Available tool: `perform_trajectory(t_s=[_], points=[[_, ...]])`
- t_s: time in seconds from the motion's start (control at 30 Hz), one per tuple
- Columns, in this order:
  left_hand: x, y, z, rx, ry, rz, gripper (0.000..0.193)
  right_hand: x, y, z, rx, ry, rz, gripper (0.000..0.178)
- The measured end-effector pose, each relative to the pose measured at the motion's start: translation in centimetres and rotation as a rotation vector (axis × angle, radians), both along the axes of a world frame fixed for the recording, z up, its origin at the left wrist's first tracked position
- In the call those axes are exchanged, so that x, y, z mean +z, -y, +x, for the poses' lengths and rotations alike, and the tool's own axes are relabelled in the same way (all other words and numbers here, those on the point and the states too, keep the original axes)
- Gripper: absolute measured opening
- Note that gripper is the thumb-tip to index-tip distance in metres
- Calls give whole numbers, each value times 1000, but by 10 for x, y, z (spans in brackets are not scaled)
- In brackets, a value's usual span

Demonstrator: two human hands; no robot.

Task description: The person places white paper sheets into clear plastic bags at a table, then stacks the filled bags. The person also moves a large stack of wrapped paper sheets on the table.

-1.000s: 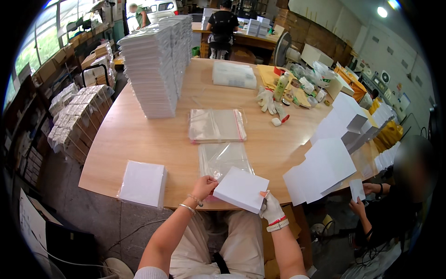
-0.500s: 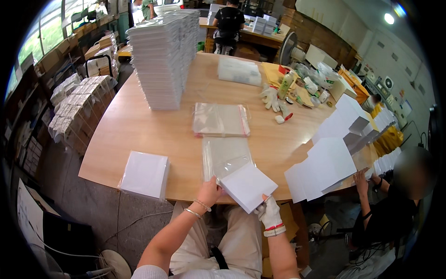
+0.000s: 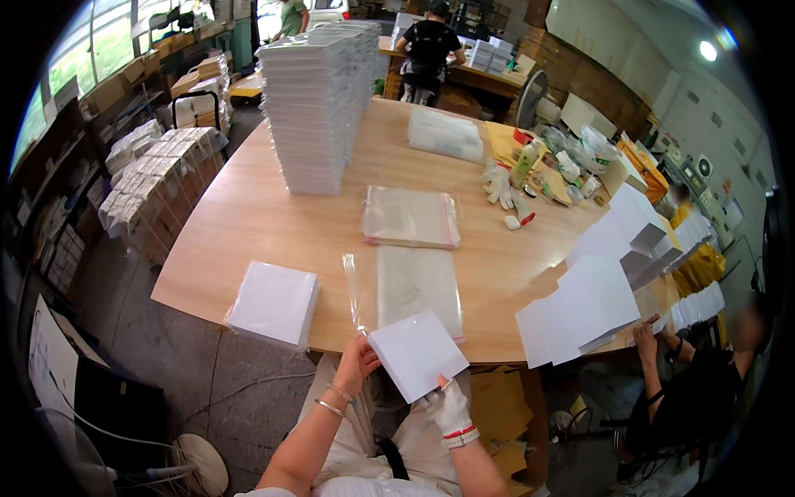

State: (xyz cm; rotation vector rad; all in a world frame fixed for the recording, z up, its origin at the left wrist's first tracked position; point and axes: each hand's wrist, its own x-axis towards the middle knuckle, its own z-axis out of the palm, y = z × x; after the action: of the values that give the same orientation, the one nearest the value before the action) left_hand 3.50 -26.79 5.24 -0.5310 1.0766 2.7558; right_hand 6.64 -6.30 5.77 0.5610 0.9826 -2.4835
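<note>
A square stack of white paper [image 3: 418, 356] tilts over the table's front edge. My right hand [image 3: 447, 406], in a white glove with bare fingertips, grips its near right corner. Bare and closed at the left corner of the stack is my left hand [image 3: 358, 364]. From it a clear plastic bag [image 3: 351, 286] rises edge-on as a narrow shiny strip. Just beyond the paper lies a pile of clear plastic bags [image 3: 416, 282], with a thicker bag pile [image 3: 411, 217] behind it. To the left rests a wrapped white paper stack [image 3: 273, 302].
A tall pile of wrapped white stacks [image 3: 310, 116] stands at the back left. Loose white stacks [image 3: 584, 311] crowd the right edge, where a co-worker's hand [image 3: 646, 340] reaches in. Gloves [image 3: 498, 184], bottles and plastic bags clutter the far right. A cardboard box [image 3: 505, 414] sits below.
My left hand has lifted a clear bag off the pile and moved left. The paper stack in my right hand has come left and nearer. The view has shifted slightly.
</note>
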Motion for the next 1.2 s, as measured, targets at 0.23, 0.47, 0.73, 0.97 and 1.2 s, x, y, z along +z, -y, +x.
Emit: perform_trajectory(t_s=[0.23, 0.47, 0.73, 0.97, 1.2], points=[[-4, 7, 10, 70, 170, -45, 29, 13, 6, -3, 214, -147, 126, 33], [-4, 6, 29, 191, 190, 128, 32, 10, 23, -6, 266, -203, 170, 33], [8, -32, 24, 17, -3, -243, 40, 27, 23, 45, -12, -326, 388, 35], [-11, -59, 30, -256, 42, -212, 43, 19, 8, 56, -240, -95, 213, 36], [-21, -68, 46, -287, 58, -151, 31, -4, -1, 57, -317, -218, 193, 32]])
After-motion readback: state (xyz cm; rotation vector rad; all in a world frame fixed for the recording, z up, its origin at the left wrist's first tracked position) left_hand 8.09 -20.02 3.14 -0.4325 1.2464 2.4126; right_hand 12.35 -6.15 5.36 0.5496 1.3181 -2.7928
